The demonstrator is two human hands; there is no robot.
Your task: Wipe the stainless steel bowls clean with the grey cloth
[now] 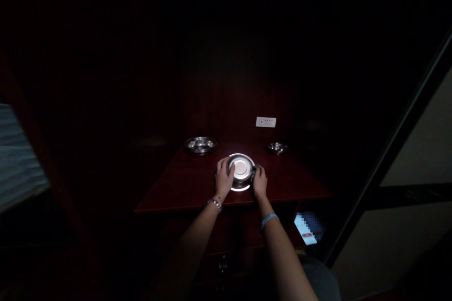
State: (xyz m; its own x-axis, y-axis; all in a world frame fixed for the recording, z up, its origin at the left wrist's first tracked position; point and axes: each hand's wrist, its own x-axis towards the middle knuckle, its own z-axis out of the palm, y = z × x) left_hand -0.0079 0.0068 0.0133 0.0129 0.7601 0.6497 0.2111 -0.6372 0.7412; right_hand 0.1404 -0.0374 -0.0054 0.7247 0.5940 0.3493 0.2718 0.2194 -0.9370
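Observation:
A shiny round metal bowl [241,168], its flat base facing up, is at the middle of the dark red shelf [176,188]. Below it shows the bright rim of a metal plate or dish [240,189]. My left hand [224,178] grips the bowl's left side, thumb on the metal. On the right side, my right hand [260,181] has its fingers closed around the edge, near a small dark item I cannot make out.
A wide metal bowl [200,146] stands at the back left, a smaller one [277,148] at the back right. A white socket plate [266,122] is on the rear panel. Below right is a lit screen [306,229]. Drawers are under the shelf.

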